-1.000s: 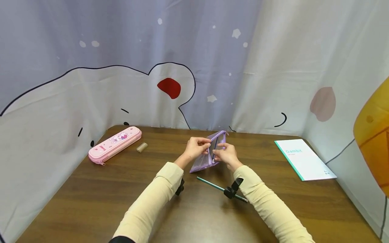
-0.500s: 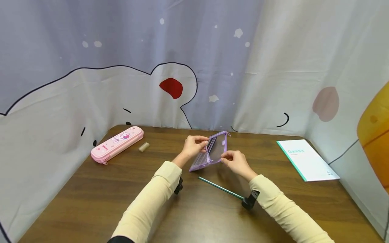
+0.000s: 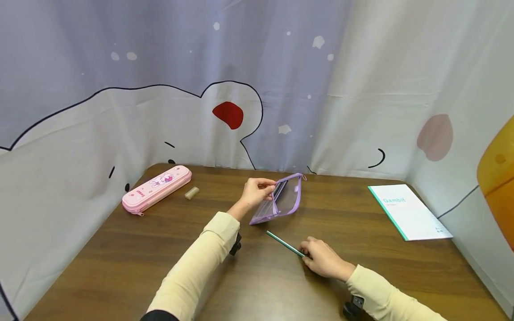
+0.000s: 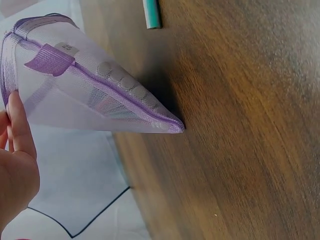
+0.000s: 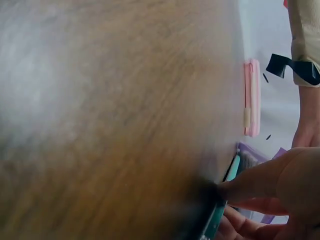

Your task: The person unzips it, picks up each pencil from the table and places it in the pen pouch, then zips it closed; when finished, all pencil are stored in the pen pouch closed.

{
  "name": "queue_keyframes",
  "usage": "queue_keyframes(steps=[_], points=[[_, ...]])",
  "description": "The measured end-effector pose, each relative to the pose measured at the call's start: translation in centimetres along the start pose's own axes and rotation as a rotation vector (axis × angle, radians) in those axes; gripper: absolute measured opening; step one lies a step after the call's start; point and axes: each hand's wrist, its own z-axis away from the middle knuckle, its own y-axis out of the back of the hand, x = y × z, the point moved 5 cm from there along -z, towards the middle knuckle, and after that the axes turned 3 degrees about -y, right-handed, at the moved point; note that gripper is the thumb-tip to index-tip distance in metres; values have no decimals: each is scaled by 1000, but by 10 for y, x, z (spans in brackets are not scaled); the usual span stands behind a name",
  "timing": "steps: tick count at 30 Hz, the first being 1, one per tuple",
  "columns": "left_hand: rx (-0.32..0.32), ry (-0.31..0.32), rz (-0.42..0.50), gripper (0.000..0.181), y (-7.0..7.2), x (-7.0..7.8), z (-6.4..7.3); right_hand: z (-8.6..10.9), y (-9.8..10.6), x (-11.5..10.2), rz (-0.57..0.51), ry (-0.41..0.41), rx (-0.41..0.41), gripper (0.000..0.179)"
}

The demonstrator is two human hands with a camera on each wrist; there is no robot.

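Observation:
In the head view my left hand [image 3: 255, 192] pinches the upper rim of a see-through purple mesh zip pouch [image 3: 290, 200], which stands tilted with its mouth spread. Dark, slim items show inside it. The left wrist view shows the pouch's purple zipper edge and tab [image 4: 51, 60] up close. Nearer the front, my right hand [image 3: 322, 259] has thumb and fingers at one end of a teal pencil [image 3: 284, 243] lying on the table. From the right wrist, the thumb presses against the pencil [image 5: 232, 169], with fingers on its other side; the hand hides part of it.
A pink pencil case [image 3: 157, 189] with a cartoon print lies at the back left, and a small beige eraser [image 3: 192, 193] lies beside it. On the right is a white booklet [image 3: 409, 211] with a teal spine. A printed curtain [image 3: 192, 129] hangs behind the wooden table [image 3: 225, 285].
My right hand has left the pouch's mouth and moved down and toward me to the pencil. The left hand keeps its hold on the rim, and the pouch's mouth has spread wider.

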Motion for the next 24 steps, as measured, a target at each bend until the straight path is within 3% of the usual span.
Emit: queue_keyframes(steps=[5, 9, 16, 19, 24], points=[[-9, 4, -9, 23, 0, 3, -1, 0, 4, -3, 27, 2, 23, 14], [-7, 18, -24, 23, 0, 2, -1, 0, 12, 1, -16, -2, -2, 13], [-4, 18, -31, 23, 1, 1, -1, 0, 35, 26, -124, -118, 3, 29], [-3, 15, -58, 23, 2, 3, 0, -3, 46, 40, -274, -216, 27, 37], [10, 11, -82, 21, 2, 5, 0, -16, 64, 51, -634, -329, 111, 45]])
